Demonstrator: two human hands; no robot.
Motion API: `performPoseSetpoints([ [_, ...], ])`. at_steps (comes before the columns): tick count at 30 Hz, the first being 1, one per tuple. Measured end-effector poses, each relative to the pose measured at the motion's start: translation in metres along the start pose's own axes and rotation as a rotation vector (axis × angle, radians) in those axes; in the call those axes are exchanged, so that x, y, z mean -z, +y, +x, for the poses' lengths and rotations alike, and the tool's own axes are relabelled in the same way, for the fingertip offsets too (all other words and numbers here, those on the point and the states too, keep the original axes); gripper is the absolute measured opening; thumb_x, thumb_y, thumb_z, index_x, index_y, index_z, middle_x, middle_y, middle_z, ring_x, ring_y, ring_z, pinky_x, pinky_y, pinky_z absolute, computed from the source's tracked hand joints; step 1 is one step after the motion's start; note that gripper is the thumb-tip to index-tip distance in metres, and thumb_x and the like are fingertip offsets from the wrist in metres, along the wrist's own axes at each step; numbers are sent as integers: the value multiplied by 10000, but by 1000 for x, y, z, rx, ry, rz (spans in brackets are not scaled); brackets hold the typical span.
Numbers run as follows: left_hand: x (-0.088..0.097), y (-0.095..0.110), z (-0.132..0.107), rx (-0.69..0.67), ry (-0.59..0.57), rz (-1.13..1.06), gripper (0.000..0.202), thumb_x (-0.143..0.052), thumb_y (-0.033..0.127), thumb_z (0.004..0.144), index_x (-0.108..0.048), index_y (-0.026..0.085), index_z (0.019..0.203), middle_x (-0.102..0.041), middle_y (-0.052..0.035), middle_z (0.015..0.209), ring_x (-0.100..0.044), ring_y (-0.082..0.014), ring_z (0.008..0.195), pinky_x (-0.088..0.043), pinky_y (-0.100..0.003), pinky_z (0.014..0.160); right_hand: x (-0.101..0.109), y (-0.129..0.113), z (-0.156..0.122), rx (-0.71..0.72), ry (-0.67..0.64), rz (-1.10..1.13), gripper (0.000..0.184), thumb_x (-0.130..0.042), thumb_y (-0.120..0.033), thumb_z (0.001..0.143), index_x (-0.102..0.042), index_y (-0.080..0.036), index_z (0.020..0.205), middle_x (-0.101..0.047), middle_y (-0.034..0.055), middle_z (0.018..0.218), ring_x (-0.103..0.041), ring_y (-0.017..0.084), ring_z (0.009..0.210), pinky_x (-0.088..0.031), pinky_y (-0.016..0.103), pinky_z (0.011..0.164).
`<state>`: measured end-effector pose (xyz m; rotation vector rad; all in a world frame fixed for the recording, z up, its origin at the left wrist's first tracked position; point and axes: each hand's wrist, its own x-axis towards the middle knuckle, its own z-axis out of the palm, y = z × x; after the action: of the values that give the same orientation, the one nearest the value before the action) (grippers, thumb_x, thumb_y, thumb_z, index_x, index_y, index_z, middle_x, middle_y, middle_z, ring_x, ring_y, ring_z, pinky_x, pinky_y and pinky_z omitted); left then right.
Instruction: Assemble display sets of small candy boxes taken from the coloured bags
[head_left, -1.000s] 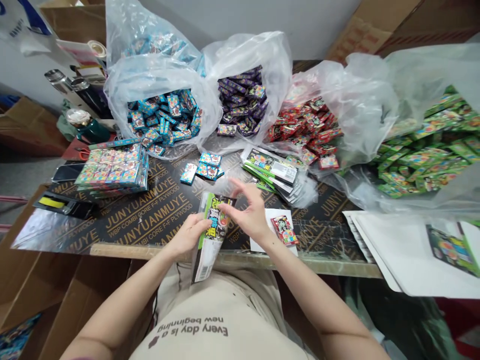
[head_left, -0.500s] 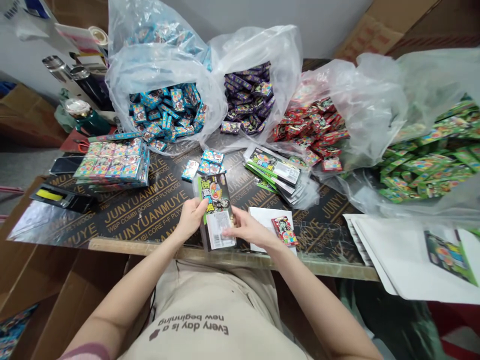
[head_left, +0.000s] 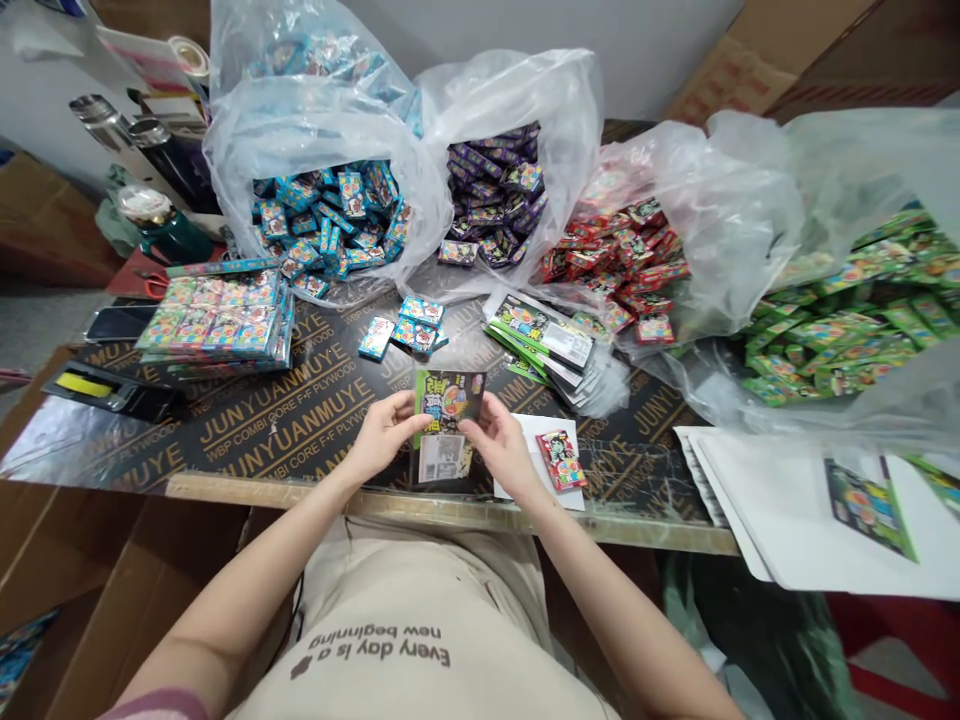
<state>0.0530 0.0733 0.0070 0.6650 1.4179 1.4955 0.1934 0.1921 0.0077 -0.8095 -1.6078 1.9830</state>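
A printed plastic pouch (head_left: 444,455), black and green with a see-through lower part, is held upright above the table's front edge. My left hand (head_left: 386,432) pinches its left side with the thumb on the front. On the opposite side, my right hand (head_left: 501,446) grips it, thumb also in front; the fingers behind are hidden. Just right of that hand, a small red packet (head_left: 560,460) lies on a white card (head_left: 517,482). Beyond the pouch are several small blue packets (head_left: 420,312) and a fanned stack of similar pouches (head_left: 544,335).
Open clear bags hold blue packets (head_left: 326,220), purple packets (head_left: 491,190), red packets (head_left: 622,250) and green packets (head_left: 847,320). At left are a stack of filled pouches (head_left: 214,315), a black tape dispenser (head_left: 109,390) and flasks (head_left: 169,160). White sheets (head_left: 780,520) overhang the right front edge.
The pouch has shifted slightly right and tipped, its lower end now higher. My right hand has moved from its lower front up to its right edge; my left hand still grips the left.
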Motion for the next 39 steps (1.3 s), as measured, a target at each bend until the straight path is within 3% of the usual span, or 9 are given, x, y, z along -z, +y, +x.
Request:
performPoseSetpoints([
  [4, -8, 6, -9, 36, -46, -9, 442, -769, 367, 698, -692, 126, 1060, -732, -92, 1069, -677, -243, 985, -503, -333, 906, -12, -27, 1, -67, 131, 243, 391, -555, -565, 821, -662, -233, 997, -743, 68, 995, -669, 263, 1032, -550, 432, 876],
  [9, -19, 23, -10, 127, 227, -243, 446, -689, 532, 715, -748, 123, 883, -756, -113, 948, -689, -244, 888, -531, -325, 753, -19, -43, 5, -140, 70, 279, 111, -629, -294, 695, -677, -213, 753, -758, 34, 825, -713, 246, 871, -542, 418, 878],
  [12, -19, 38, -5, 176, 247, -250, 294, -770, 387, 633, -760, 137, 788, -764, -99, 876, -694, -216, 817, -519, -285, 686, -17, -39, 4, -70, 80, 226, 105, -655, -289, 704, -671, -217, 780, -763, 28, 844, -721, 235, 822, -546, 427, 868],
  [15, -13, 51, -7, 3, 248, -54, 203, -777, 280, 650, -776, 180, 826, -768, -67, 874, -698, -192, 812, -526, -291, 761, -10, -31, 1, 146, 148, -28, 128, -680, -330, 763, -719, -243, 849, -765, 37, 943, -715, 240, 909, -536, 433, 904],
  [19, -7, 64, -16, -312, 171, 344, 103, -752, 244, 702, -792, 213, 792, -770, -69, 897, -712, -208, 864, -526, -314, 868, 2, -31, -5, 365, 71, -284, 132, -669, -312, 804, -769, -280, 883, -752, 23, 1035, -692, 244, 1019, -511, 444, 974],
  [28, -2, 77, -4, -116, 69, 333, 158, -788, 278, 659, -766, 138, 730, -749, -66, 697, -690, -187, 634, -560, -276, 640, 0, -58, -5, 178, 8, -284, 125, -726, -335, 760, -771, -220, 771, -740, 16, 686, -656, 167, 549, -556, 304, 555],
  [33, -3, 75, -11, -421, 32, 602, 62, -699, 184, 738, -751, 161, 712, -762, -83, 822, -715, -186, 756, -562, -270, 709, 9, -55, -5, 249, -35, -382, 159, -677, -337, 812, -765, -206, 829, -759, 37, 775, -681, 166, 598, -575, 300, 595],
  [36, -3, 66, -13, -618, 32, 711, 67, -709, 185, 760, -733, 163, 702, -764, -89, 853, -717, -170, 728, -563, -261, 692, 17, -42, -12, 417, -61, -469, 169, -673, -300, 826, -756, -228, 955, -759, 57, 994, -724, 201, 828, -598, 324, 732],
  [39, -3, 58, -10, -660, 36, 699, 48, -713, 175, 773, -725, 163, 728, -766, -83, 849, -720, -162, 731, -569, -256, 690, 19, -30, -17, 614, 20, -544, 207, -670, -210, 827, -739, -266, 1014, -761, 32, 987, -723, 197, 883, -591, 326, 803],
])
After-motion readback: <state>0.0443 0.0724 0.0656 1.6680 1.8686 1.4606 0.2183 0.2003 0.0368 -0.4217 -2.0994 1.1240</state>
